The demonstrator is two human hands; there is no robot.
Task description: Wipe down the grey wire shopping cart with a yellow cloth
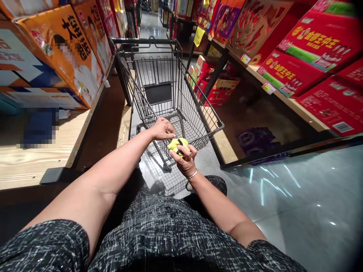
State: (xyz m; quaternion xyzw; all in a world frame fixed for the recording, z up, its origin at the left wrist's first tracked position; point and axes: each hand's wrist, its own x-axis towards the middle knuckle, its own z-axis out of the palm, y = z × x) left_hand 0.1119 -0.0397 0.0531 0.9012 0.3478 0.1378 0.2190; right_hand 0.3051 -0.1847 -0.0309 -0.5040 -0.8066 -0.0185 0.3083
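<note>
My right hand (pixel 185 160) is closed around a small yellow bundle (pixel 178 144) with a black band across it. The bundle is soft and folded, held just in front of the near edge of a black wire shopping cart (pixel 202 107). My left hand (pixel 163 129) is just above and to the left of the bundle, over the cart's near side. Its fingers are bent and loosely apart, with nothing visible in them. The fingertips come close to the bundle; I cannot tell whether they touch it.
Orange boxes (pixel 61 53) are stacked on the wooden shelf (pixel 53 160) to the left. Red cartons (pixel 314 45) fill the right shelf, and a purple package (pixel 258 139) lies low beneath it. The aisle floor (pixel 306 211) is shiny grey.
</note>
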